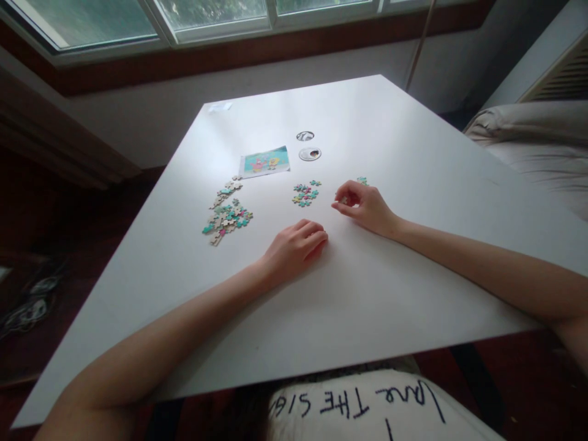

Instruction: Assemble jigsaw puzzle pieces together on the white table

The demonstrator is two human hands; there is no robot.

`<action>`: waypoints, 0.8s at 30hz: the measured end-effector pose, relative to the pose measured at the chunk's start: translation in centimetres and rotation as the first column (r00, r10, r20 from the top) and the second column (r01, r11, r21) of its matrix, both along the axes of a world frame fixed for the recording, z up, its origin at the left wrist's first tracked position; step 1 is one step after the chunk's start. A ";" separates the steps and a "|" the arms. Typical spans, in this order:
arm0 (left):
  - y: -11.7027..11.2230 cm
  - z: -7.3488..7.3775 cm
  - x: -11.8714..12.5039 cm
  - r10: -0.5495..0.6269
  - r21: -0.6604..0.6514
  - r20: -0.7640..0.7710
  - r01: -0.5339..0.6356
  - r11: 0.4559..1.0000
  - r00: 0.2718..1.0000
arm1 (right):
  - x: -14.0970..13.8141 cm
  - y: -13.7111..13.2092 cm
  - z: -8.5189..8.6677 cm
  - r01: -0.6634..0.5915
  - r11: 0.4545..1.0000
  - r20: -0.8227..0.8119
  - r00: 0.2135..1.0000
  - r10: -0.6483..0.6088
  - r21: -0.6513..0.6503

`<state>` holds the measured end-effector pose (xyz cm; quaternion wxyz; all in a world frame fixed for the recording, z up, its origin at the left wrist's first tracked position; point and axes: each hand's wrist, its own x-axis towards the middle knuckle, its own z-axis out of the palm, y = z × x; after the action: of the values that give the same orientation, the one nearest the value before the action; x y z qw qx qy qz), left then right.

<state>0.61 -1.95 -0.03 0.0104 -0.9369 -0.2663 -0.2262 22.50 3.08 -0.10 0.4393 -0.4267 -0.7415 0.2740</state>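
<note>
My left hand (296, 246) rests on the white table with its fingers curled under; whatever they hold, if anything, is hidden. To its right, my right hand (367, 208) is curled, and a small pale jigsaw piece (343, 199) shows between its thumb and fingers. A small cluster of colourful jigsaw pieces (304, 196) lies just beyond my left hand. Partly hidden behind my right hand are more jigsaw pieces (362, 181). Farther left spreads a bigger heap of jigsaw pieces (227, 219), some face up in teal and pink, others showing pale backs.
A picture card (265, 162) with cartoon figures lies beyond the heap. Two small round discs (310, 154) sit right of the card. A clear wrapper (219, 106) is at the table's far left corner. Windows stand behind the table (257, 343); a padded seat (528, 141) is at right.
</note>
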 end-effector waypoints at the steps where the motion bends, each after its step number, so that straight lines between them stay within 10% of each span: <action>1: 0.0 0.0 0.0 0.000 0.002 -0.004 0.000 1.000 1.000 | 0.0 0.0 -0.1 -0.032 0.999 -0.009 0.999 0.032 0.001; 13: 0.0 0.0 0.0 0.010 0.015 -0.015 -0.010 1.000 1.000 | 0.0 -0.7 0.2 -0.036 0.955 0.190 0.982 -0.021 0.295; 24: 0.1 0.1 0.1 0.016 0.040 -0.024 -0.015 0.999 1.000 | -0.1 -0.9 -0.4 0.004 0.997 0.106 0.994 -0.013 0.077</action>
<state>0.68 -1.87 0.06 0.0341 -0.9372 -0.2688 -0.2198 22.39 2.16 -0.50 0.4165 -0.4266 -0.7719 0.2204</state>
